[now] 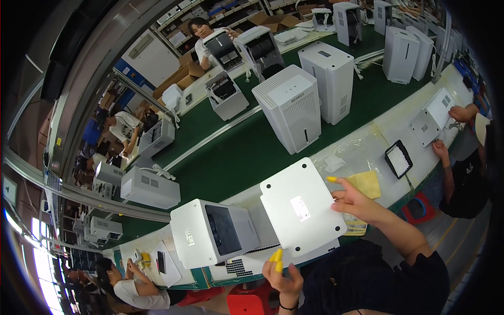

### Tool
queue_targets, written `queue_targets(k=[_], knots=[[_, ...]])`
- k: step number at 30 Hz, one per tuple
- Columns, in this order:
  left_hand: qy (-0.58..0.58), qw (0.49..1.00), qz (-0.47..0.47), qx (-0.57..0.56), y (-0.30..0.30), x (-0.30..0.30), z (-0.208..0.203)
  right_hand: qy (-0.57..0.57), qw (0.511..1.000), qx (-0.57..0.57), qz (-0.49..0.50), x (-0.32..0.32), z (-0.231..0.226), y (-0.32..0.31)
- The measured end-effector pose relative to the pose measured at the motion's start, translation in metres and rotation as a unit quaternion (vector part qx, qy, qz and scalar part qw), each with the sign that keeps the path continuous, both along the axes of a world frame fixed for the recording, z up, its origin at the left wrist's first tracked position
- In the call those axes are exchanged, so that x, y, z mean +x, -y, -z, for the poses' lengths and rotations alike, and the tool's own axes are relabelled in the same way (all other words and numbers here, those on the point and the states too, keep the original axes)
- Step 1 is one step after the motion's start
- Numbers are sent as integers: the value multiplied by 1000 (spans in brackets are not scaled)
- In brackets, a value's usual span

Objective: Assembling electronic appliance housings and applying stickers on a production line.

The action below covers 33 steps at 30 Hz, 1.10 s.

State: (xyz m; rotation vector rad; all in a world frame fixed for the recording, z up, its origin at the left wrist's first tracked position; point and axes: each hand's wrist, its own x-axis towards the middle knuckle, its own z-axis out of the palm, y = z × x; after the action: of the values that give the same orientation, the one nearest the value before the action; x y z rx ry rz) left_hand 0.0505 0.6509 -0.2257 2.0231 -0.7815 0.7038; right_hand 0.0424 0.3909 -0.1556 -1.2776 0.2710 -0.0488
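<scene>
A white box-shaped appliance [286, 210] has its base turned toward me, with a black rubber foot near each corner and a pale label in the middle. My right hand [354, 202] is at its right edge, thumb and curled fingers against the rim, the index finger in a yellow finger cot stretched outward. By the near edge of that base is my left hand [286, 281], fingers apart, with yellow cots on the fingertips and nothing visible in it. A second white appliance [197, 233] lies on its side to the left, its dark opening facing right.
Black rubber feet [239, 268] in rows lie on a sheet at the bench's near edge. Yellow paper [365, 184] and a black tray [399, 159] of white pieces sit to the right. More appliances [289, 107] stand on the green conveyor [210, 163]. A co-worker's hands [441, 149] are at far right.
</scene>
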Motion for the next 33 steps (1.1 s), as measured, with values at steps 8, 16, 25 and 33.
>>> queue_targets(k=[8,16,25,33], knots=[[-137,946,-135,-262,-4,21,-7,-42,990,21,-131,132,-17,-36],[-203,925,-158,-279,-25,20,15,-27,986,-76,-146,284,-45,-48],[-171,954,-150,-195,-22,34,15,99,994,-19,34,335,5,-19],[-202,949,-121,-208,-9,49,34,36,997,-28,65,397,9,22]])
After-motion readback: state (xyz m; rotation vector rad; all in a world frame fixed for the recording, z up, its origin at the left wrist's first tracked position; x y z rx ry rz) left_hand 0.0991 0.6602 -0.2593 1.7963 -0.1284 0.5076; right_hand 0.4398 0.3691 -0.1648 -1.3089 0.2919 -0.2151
